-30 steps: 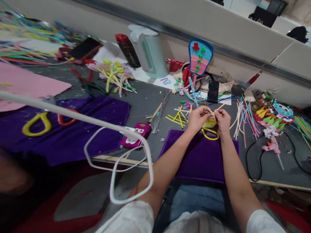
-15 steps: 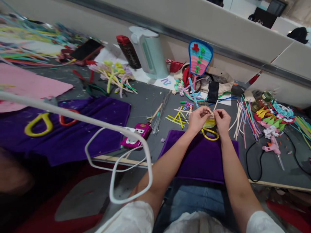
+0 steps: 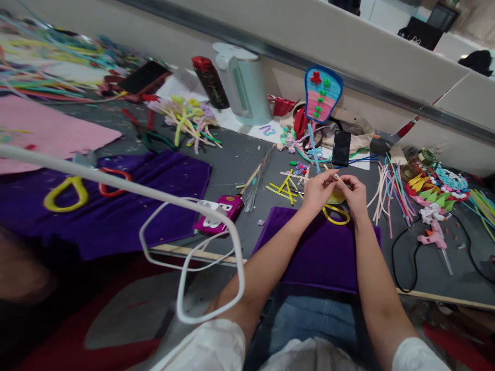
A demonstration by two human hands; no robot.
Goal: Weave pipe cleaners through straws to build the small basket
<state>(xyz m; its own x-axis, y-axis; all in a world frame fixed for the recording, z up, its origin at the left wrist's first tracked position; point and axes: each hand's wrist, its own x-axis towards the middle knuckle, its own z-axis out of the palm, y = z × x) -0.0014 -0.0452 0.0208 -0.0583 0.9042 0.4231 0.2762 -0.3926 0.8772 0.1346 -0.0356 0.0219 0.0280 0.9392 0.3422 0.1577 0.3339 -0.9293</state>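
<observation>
My left hand and my right hand meet over the table, fingertips pinched together. Between them is a short cream pipe cleaner, small and partly hidden by the fingers. Just below it shows a pale yellow piece, partly covered by my hands. A yellow handle loop rests on the folded purple cloth under my wrists. Left of my left hand lie yellow pipe cleaner pieces and small beads or curled bits.
A pink glue gun with a black cord and a bundle of pipe cleaners lie to the right. Behind stand a kettle, a bottle and a phone. A white bent tube crosses the left foreground, near a magenta power strip.
The fingertips of my right hand have come closer to my left. The cream strand that stuck up between the hands is now lower and less visible. The view has shifted slightly.
</observation>
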